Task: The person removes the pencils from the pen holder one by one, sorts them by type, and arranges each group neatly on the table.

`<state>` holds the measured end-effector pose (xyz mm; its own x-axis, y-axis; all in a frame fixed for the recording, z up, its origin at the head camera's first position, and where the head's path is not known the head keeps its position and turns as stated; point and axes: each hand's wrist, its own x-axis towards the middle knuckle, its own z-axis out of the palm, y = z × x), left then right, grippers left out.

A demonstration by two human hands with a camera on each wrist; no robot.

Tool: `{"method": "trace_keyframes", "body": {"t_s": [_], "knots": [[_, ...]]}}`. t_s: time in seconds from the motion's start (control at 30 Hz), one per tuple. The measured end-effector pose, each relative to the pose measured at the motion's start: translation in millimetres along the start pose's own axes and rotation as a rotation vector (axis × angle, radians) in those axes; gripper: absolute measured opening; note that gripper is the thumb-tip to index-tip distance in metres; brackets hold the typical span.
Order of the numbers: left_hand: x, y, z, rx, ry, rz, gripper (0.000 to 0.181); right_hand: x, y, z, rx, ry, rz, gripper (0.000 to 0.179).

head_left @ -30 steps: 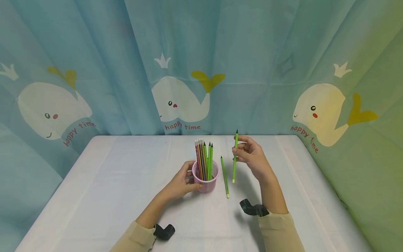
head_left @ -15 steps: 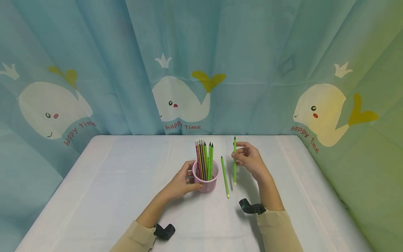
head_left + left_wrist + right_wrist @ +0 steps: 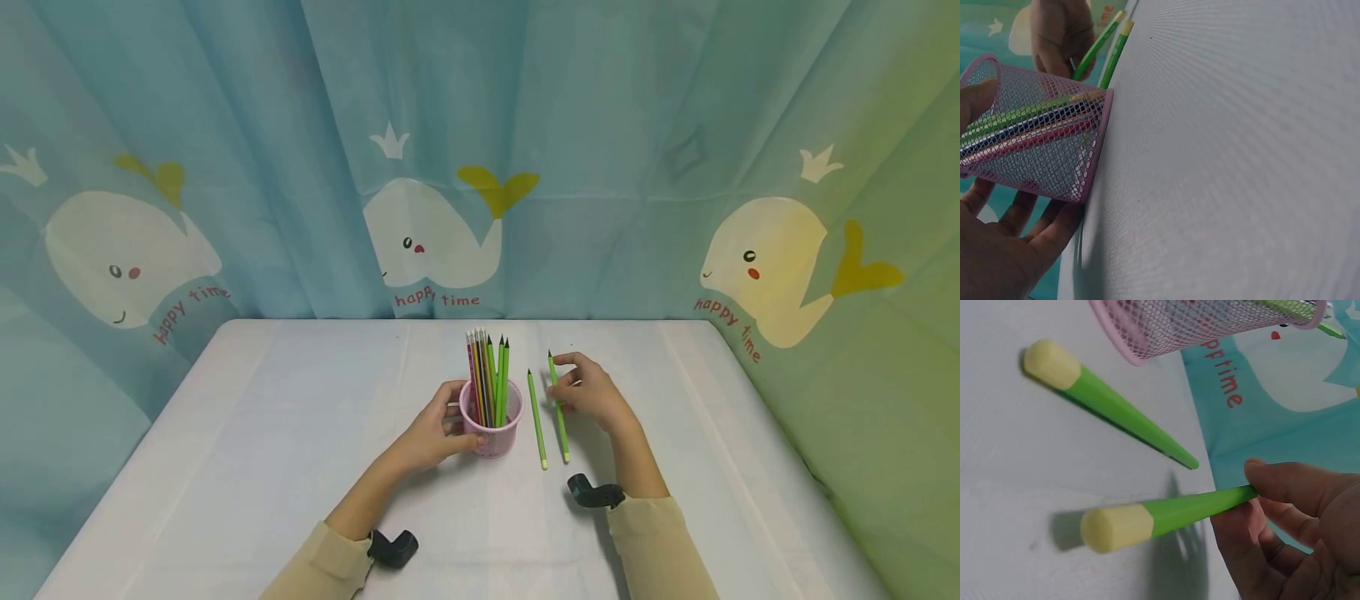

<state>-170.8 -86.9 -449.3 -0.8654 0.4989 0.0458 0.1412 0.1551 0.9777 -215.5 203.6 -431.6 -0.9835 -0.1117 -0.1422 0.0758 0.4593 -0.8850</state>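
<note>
My left hand (image 3: 426, 440) holds a pink mesh pencil cup (image 3: 492, 445) upright on the table, thumb on the near side and fingers on the far left side. Inside the cup stand several pencils (image 3: 487, 383), some green with black tips, others with white tips. Between thumb and fingers, my right hand (image 3: 597, 396) pinches a green pencil (image 3: 1191, 512) with a pale yellow end towards me. That pencil slants just above the table, its shadow beneath it in the right wrist view. A second green pencil (image 3: 537, 425) lies between it and the cup.
The white table (image 3: 300, 483) reaches back to a blue curtain (image 3: 600, 125) printed with whales. A black wrist camera (image 3: 393, 550) sits on the left wrist, and another black wrist camera (image 3: 595, 492) on the right one.
My right hand has lowered the green pencil towards the table, from upright to slanting beside the lying one. The left hand and the cup have stayed in place.
</note>
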Motion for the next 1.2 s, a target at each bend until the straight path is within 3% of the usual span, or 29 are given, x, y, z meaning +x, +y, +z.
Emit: {"method": "trace_keyframes", "body": {"t_s": [0.33,1.0,1.2], "knots": [[0.2,2.3,0.0,-0.011,0.001,0.005,0.079,1.5,3.6,2.6,-0.108,0.002,0.069,0.055],[1.3,2.3,-0.3,-0.006,-0.005,0.005,0.079,-0.4,1.6,12.8,-0.151,-0.025,0.13,0.056],[0.3,1.0,-0.3,-0.001,-0.005,-0.001,0.079,-1.3,-1.2,11.2,-0.156,-0.027,0.086,0.051]]}}
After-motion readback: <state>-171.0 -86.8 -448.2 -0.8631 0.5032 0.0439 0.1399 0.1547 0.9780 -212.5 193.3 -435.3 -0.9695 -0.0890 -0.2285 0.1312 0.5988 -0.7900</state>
